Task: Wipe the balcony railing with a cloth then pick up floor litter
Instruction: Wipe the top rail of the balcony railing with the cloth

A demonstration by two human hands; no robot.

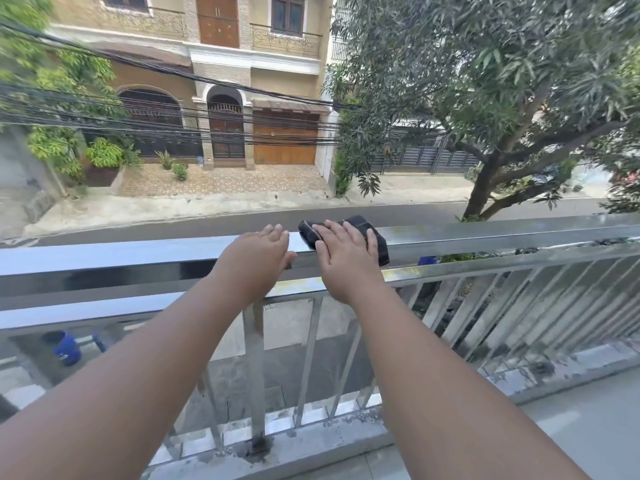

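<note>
A dark folded cloth lies on the flat top of the metal balcony railing, near the middle of the rail's visible run, its right end draped a little over the near edge of the top bar. The right hand presses flat on the cloth, fingers spread apart across it and palm reaching back over the near edge; it pins the cloth down rather than closing round it. Just beside it, to the left and not touching the cloth, the left hand rests on the same top bar with fingers together lying over the far side and the thumb hooked under the near edge, so it clasps the rail itself. Both forearms stretch in from the bottom corners of the view. Below the top bar a second rail runs parallel, and slanted metal balusters drop from it to the stained kerb along the outer edge of the balcony floor, which shows pale and bare at the lower right. Through the bars, down at the lower left, a blue bucket stands at ground level. Beyond the railing lie a street, a bundle of black cables, a beige house with wooden doors and a leafy tree at the right
</note>
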